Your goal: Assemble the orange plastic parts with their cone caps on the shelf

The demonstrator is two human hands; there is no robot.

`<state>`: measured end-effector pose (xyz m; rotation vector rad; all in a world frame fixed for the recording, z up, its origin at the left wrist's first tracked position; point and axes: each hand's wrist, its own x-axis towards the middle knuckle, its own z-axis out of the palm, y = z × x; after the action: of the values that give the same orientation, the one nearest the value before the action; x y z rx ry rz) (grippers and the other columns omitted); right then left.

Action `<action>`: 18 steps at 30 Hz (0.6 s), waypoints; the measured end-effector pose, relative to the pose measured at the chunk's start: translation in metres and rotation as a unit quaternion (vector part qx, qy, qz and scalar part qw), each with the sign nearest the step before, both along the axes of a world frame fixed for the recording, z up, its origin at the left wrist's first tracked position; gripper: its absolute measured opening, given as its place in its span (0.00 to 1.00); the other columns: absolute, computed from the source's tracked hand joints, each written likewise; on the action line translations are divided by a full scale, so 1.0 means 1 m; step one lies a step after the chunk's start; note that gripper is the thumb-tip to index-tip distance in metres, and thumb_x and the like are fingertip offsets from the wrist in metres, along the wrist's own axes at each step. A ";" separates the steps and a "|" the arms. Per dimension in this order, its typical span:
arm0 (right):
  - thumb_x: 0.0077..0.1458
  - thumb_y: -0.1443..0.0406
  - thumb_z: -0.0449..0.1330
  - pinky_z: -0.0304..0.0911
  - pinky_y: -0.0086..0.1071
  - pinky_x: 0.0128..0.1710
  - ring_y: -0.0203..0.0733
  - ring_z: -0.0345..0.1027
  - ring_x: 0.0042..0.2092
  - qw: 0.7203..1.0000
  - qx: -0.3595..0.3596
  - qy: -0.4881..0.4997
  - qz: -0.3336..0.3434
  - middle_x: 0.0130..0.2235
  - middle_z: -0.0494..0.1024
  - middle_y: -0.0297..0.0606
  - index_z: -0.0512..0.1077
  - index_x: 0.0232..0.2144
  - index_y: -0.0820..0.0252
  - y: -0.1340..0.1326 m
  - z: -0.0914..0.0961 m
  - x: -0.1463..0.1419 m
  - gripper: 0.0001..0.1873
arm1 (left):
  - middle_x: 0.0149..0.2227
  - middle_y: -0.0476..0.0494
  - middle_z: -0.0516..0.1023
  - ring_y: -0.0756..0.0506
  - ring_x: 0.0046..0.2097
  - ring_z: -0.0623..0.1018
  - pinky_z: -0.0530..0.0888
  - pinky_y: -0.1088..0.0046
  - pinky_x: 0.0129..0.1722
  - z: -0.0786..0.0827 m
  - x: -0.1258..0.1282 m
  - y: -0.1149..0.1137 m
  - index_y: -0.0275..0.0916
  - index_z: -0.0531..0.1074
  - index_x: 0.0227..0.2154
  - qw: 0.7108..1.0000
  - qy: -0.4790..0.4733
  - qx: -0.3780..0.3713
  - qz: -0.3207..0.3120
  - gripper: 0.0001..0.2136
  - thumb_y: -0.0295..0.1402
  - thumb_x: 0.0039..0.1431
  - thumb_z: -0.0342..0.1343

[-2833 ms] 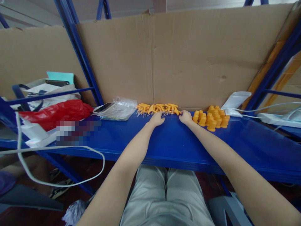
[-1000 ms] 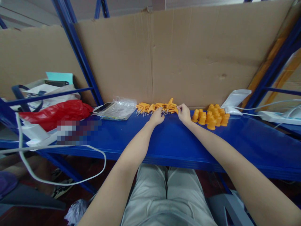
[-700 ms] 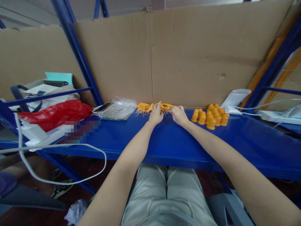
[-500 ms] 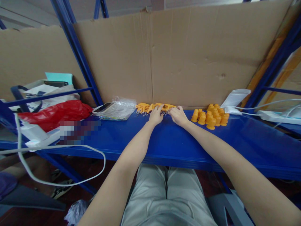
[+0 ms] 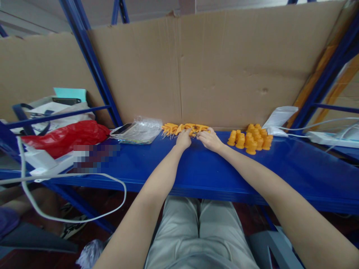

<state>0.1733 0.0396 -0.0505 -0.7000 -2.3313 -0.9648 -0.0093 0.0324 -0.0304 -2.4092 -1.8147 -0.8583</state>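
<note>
A row of small orange Y-shaped plastic pieces with metal chains [image 5: 175, 129] lies on the blue shelf [image 5: 202, 168] against the cardboard back. My left hand [image 5: 183, 139] and my right hand [image 5: 206, 137] rest side by side at the right end of that row, fingers curled down onto the pieces. What the fingertips pinch is hidden. To the right stands a cluster of several orange cone-shaped figures [image 5: 251, 139], apart from both hands.
A clear plastic bag [image 5: 141, 129] with a phone [image 5: 122, 128] beside it lies left of the row. A red bag [image 5: 67, 135], white cable [image 5: 70, 216] and clutter fill the far left. A white pouch [image 5: 280, 116] and power strip [image 5: 331, 139] sit right. Cardboard [image 5: 224, 67] walls the back.
My right hand has moved left from the edge of the cone cluster to the row's right end, beside my left hand. An upright Y piece seen a second ago now lies flat.
</note>
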 end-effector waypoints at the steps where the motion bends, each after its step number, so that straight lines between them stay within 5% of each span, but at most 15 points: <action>1: 0.70 0.69 0.44 0.48 0.42 0.49 0.44 0.67 0.43 1.000 -0.002 -0.004 -0.001 0.45 0.81 0.46 0.76 0.42 0.61 0.000 0.000 0.000 0.20 | 0.59 0.35 0.73 0.40 0.61 0.72 0.66 0.64 0.64 0.000 -0.001 0.000 0.42 0.66 0.63 1.000 0.003 -0.005 0.011 0.25 0.23 0.63 0.49; 10: 0.67 0.71 0.45 0.49 0.44 0.53 0.48 0.65 0.47 0.994 -0.051 -0.006 -0.093 0.45 0.79 0.48 0.75 0.40 0.61 -0.015 0.008 -0.004 0.18 | 0.51 0.35 0.78 0.40 0.57 0.76 0.70 0.63 0.61 0.004 -0.004 -0.002 0.40 0.76 0.52 0.999 0.006 -0.033 0.037 0.18 0.24 0.63 0.48; 18: 0.64 0.71 0.46 0.47 0.55 0.59 0.54 0.64 0.50 0.960 -0.137 0.042 -0.241 0.45 0.78 0.55 0.77 0.44 0.68 -0.022 0.012 -0.008 0.20 | 0.50 0.38 0.79 0.41 0.57 0.76 0.70 0.65 0.61 0.004 -0.002 0.005 0.37 0.76 0.49 0.999 -0.035 0.019 -0.023 0.15 0.26 0.60 0.56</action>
<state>0.1650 0.0173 -0.0387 -1.4413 -2.2849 -0.7851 -0.0115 0.0370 -0.0269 -2.4362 -1.7556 -0.9848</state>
